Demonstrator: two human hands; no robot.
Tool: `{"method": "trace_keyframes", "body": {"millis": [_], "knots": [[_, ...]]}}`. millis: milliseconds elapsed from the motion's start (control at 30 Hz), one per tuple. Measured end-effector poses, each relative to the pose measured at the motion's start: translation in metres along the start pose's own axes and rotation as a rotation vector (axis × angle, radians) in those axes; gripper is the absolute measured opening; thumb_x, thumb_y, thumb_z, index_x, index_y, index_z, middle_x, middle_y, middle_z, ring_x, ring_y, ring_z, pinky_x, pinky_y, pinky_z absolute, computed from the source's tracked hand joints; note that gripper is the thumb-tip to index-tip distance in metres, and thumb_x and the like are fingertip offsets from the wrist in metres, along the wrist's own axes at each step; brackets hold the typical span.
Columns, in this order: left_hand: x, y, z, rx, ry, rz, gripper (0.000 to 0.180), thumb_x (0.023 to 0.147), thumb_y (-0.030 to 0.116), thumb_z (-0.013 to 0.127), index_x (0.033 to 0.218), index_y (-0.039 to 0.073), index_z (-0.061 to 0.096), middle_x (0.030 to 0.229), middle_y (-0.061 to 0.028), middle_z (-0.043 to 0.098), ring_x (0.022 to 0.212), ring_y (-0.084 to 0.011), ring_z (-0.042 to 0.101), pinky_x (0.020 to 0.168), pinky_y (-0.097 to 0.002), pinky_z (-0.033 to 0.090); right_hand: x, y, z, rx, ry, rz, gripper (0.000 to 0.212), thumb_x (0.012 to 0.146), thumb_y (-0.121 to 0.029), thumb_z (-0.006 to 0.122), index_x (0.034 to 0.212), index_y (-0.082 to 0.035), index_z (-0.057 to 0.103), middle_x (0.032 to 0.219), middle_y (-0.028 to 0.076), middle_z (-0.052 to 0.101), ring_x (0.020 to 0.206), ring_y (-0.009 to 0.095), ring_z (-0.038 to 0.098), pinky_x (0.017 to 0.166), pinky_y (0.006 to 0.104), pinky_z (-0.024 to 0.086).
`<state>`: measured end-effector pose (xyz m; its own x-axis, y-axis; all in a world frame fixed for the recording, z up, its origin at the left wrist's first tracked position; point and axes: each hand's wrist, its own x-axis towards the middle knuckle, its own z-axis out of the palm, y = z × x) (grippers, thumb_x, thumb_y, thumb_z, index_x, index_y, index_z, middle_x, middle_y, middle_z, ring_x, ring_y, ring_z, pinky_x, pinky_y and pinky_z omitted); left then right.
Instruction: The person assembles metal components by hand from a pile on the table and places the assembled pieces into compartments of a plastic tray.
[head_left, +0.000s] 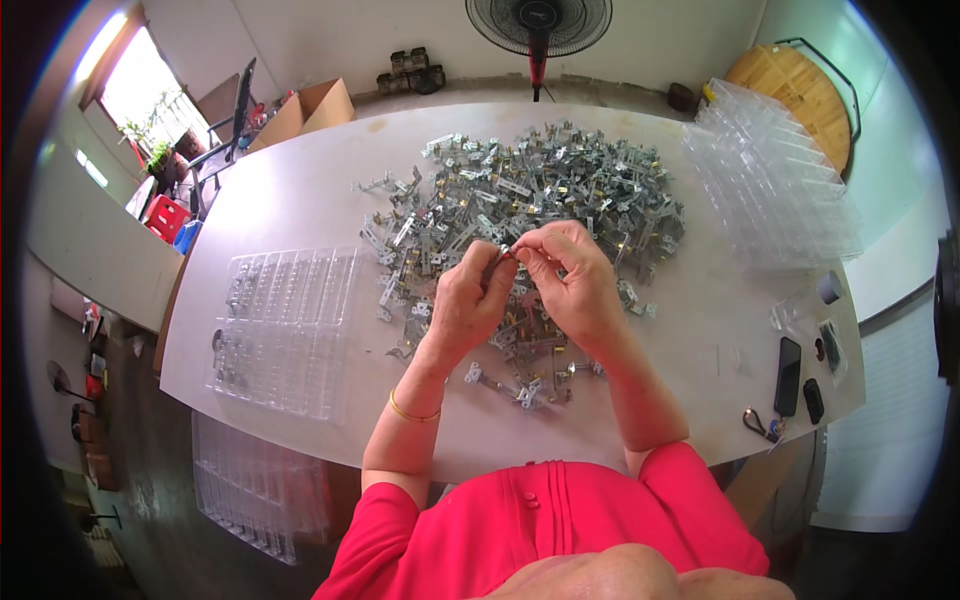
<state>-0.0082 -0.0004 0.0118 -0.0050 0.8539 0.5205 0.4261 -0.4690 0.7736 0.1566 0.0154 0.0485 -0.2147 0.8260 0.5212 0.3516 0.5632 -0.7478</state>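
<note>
Both hands meet over the near part of a big pile of small metal brackets [560,185], silvery with some brass-coloured bits. Between the fingertips is a small metal part [505,250], mostly covered by the fingers. My left hand [470,300] is closed, thumb and forefinger pinching this part. From the other side my right hand [575,285] pinches at the same spot with thumb and forefinger. More brackets [520,388] lie loose between my forearms. To the left, a clear plastic tray [300,345] with rows of compartments holds a few metal parts along its left side.
Stacked clear trays [765,180] stand at the table's far right, and more trays [255,480] sit below its left edge. A phone [788,377], a small black device [813,400] and keys [760,425] lie at right. Behind the table are a fan [538,25] and a cardboard box [305,112].
</note>
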Motion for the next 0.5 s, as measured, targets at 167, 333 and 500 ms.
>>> {"method": "trace_keyframes", "body": {"millis": [167, 333, 500], "knots": [[-0.002, 0.004, 0.004, 0.014, -0.101, 0.071, 0.013, 0.097, 0.011, 0.065, 0.095, 0.002, 0.056, 0.066, -0.0058, 0.054, 0.055, -0.0098, 0.046, 0.05, -0.0291, 0.039, 0.004, 0.006, 0.004, 0.1, 0.186, -0.221, 0.012, 0.092, -0.008, 0.071, 0.103, -0.008, 0.07, 0.089, 0.005, 0.066, 0.084, 0.018, 0.062, 0.076, 0.0286, 0.05], [0.002, 0.008, -0.006, -0.664, -0.136, -0.476, 0.019, 0.103, 0.02, 0.057, 0.092, 0.005, 0.056, 0.067, 0.0034, 0.049, 0.051, -0.0062, 0.039, 0.046, -0.0221, 0.032, 0.002, -0.007, -0.006, 0.217, 0.198, -0.079, 0.011, 0.094, -0.011, 0.07, 0.104, -0.007, 0.07, 0.094, 0.006, 0.071, 0.078, 0.017, 0.064, 0.071, 0.0279, 0.051], [0.006, -0.001, -0.011, -0.93, -0.101, -0.527, 0.021, 0.105, 0.022, 0.052, 0.092, 0.006, 0.055, 0.067, 0.0002, 0.047, 0.049, -0.0081, 0.042, 0.043, -0.0223, 0.034, 0.0, 0.001, -0.002, 0.126, 0.093, -0.027, 0.013, 0.096, -0.014, 0.068, 0.107, -0.008, 0.068, 0.088, 0.011, 0.073, 0.067, 0.017, 0.067, 0.061, 0.0291, 0.052]]}}
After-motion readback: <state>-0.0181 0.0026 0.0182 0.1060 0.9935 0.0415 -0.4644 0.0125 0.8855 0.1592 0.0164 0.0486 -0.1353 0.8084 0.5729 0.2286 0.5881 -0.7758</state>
